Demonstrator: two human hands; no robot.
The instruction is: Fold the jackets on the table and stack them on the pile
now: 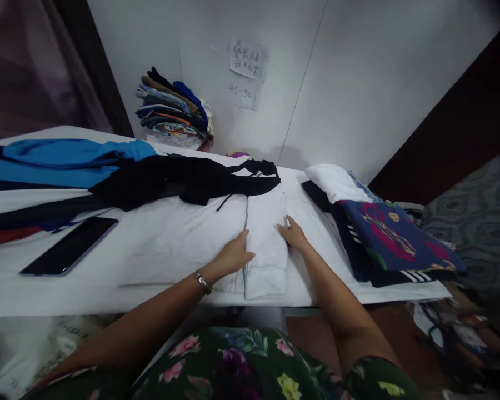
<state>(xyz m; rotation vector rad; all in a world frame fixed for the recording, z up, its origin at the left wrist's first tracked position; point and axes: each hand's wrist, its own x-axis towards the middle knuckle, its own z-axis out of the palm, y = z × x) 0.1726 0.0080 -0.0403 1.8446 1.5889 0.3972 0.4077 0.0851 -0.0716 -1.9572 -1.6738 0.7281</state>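
Observation:
A white and black garment (266, 244) lies flat in front of me, its black part along the far side and a dark cord hanging from it. A white strip on its right is folded over lengthwise. My left hand (234, 254), with a metal bracelet at the wrist, rests at the strip's left edge, thumb spread from the fingers. At the strip's right edge is my right hand (295, 233), its thumb and index finger apart and touching the cloth. Some fingertips of both hands are hidden.
To the left lie a phone (70, 246) and blue clothing (75, 155). A stack of folded clothes (173, 111) stands by the wall; another pile, topped by a patterned navy garment (400, 239), is at right. Handwritten paper signs (246, 60) hang on the wall. The white table (108, 300) ends near my body.

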